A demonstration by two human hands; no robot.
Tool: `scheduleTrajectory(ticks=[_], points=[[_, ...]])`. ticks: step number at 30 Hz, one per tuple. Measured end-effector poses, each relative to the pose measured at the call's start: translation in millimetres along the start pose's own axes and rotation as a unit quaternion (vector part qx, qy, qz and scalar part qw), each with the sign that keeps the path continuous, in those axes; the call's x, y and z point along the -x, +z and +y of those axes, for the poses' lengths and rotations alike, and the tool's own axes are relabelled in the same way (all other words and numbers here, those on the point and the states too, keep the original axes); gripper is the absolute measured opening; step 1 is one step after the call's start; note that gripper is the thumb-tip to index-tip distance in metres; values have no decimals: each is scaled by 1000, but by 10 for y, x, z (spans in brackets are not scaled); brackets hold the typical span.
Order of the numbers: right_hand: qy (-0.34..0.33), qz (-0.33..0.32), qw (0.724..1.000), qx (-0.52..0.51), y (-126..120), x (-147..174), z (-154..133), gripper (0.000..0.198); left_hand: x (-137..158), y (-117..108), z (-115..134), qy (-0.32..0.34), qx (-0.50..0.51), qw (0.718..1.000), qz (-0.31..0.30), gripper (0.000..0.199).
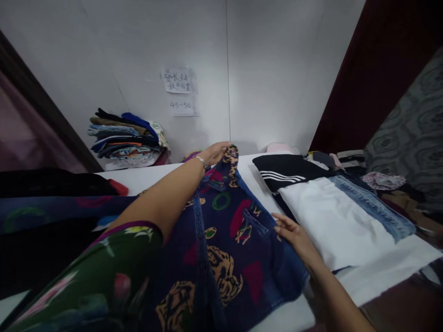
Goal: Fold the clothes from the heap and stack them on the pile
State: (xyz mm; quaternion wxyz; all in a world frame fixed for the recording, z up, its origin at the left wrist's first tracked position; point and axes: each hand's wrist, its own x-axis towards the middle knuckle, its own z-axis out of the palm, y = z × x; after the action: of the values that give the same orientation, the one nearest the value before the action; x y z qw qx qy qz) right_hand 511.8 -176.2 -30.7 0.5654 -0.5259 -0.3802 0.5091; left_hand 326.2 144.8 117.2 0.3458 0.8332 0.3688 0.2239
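A dark blue denim jacket [238,240] with a button front and magenta, green and tan printed patches lies spread over the white table, front side up. My left hand [217,153], with a bracelet at the wrist, reaches across it and pinches the far end near the tan-patterned collar [231,161]. At the jacket's right side edge, my right hand [292,233] has its fingers closed on the denim. My left forearm hides part of the jacket's left half. One blue sleeve [69,210] stretches out to the left.
Folded clothes [126,138] form a stack against the wall at the back left. Black clothing [51,182] lies at the left. A black striped garment [284,170], a white garment [339,216] and denim [374,203] lie on the right. Paper signs [180,83] hang on the wall.
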Motion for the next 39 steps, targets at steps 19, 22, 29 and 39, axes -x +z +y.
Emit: scheduleTrajectory(ticks=[19, 22, 29, 39], points=[[35, -13, 995, 96, -509, 202, 271, 69, 1959, 934, -955, -94, -297, 950, -16, 59], [54, -6, 992, 113, -549, 246, 300, 71, 2342, 1012, -853, -91, -302, 949, -12, 57], [82, -56, 994, 38, -420, 319, 225, 71, 3402, 1378, -424, -59, -226, 967, -105, 60], [148, -44, 986, 62, -547, 398, 207, 67, 4302, 925, -625, -252, -328, 899, 142, 52]])
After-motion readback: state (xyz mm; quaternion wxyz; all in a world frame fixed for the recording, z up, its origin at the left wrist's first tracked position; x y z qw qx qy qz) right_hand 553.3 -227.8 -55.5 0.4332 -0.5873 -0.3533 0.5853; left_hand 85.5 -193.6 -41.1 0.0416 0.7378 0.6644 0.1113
